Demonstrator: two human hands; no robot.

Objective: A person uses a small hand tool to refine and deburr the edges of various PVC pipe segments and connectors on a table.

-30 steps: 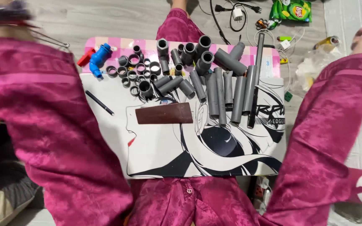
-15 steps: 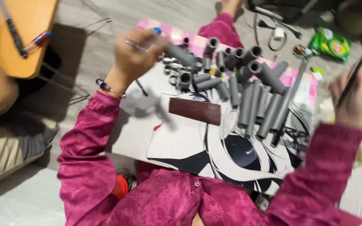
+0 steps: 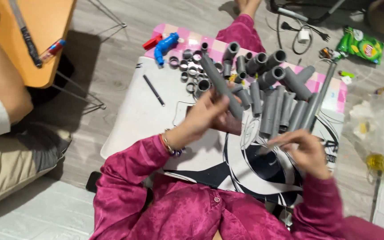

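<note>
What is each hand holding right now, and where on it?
Left hand grips a long grey pipe at its lower end. Right hand touches the grey pipes; whether it holds one cannot be told.

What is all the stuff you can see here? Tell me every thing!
Long pipe: one, grey, in the left hand.
Pipe pieces: many, grey, lying on the board.
Short rings: several, grey, board's far left.
Pipe fitting: one, blue, far left corner.
Pen: one, black, on the board.
Board: one, white with black drawing, on the floor.
Snack bag: one, green, floor far right.
Small table: one, orange, left.
Left hand: holds the long pipe.
Right hand: touching the pipe pieces.
</note>
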